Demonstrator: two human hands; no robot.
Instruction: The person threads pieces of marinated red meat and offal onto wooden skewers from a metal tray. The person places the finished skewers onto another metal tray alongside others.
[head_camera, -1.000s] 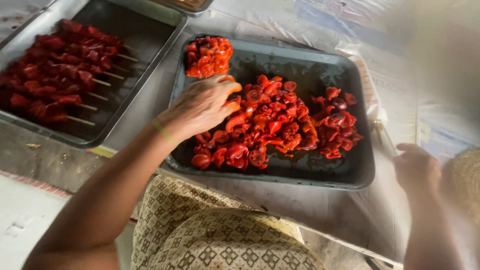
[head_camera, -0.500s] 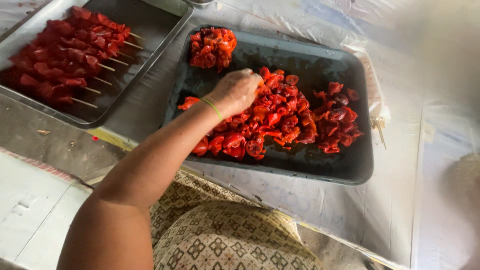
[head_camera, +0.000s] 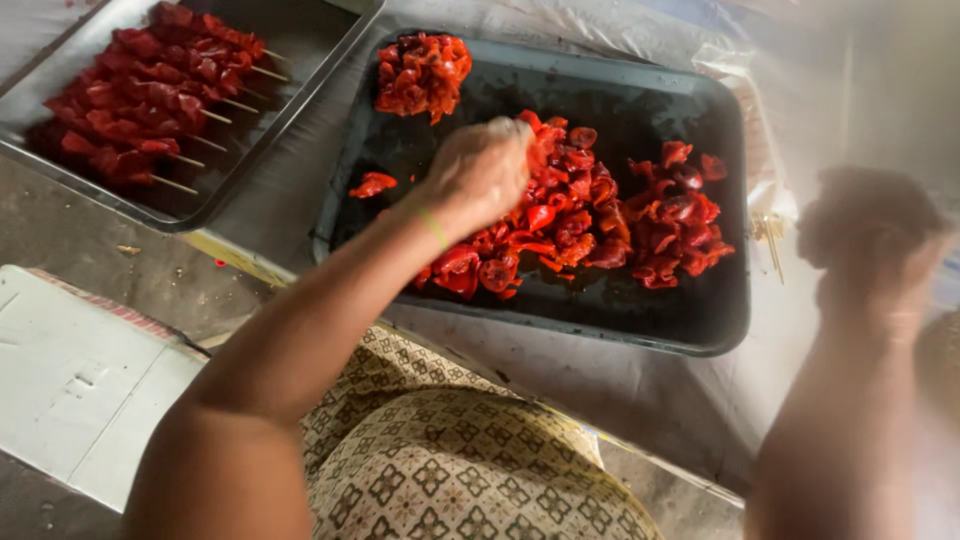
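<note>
Far left, low: a white flat panel (head_camera: 80, 385) lies beside a rough grey floor strip. Upper left: a metal tray (head_camera: 290, 75) holds skewered red meat (head_camera: 140, 95), the bare stick ends pointing right toward the tray's wall. Just right of it, apart by a narrow gap, sits a dark rectangular tray (head_camera: 700, 320) on a plastic-covered surface (head_camera: 600, 390). In that tray: a small separate heap of red meat pieces (head_camera: 422, 72) at the upper left corner; one loose red piece (head_camera: 372, 184) on the bare dark bottom at left; the main pile of red meat pieces (head_camera: 570, 215) across the middle and right. The left hand (head_camera: 478, 175) reaches in from the lower left, a thin green band (head_camera: 432, 226) on the wrist, knuckles up, resting on the left edge of the main pile; fingers curled down into the pieces, narrow, closed around meat, though what exactly sits under the palm is hidden. Bottom centre: patterned beige cloth (head_camera: 440, 470) over the person's lap. Right: thin bare sticks (head_camera: 772, 240) lie just beside the dark tray's right wall. Far right: the right hand (head_camera: 872, 235) is raised, well apart from the tray, heavily blurred; finger state cannot be told.
</note>
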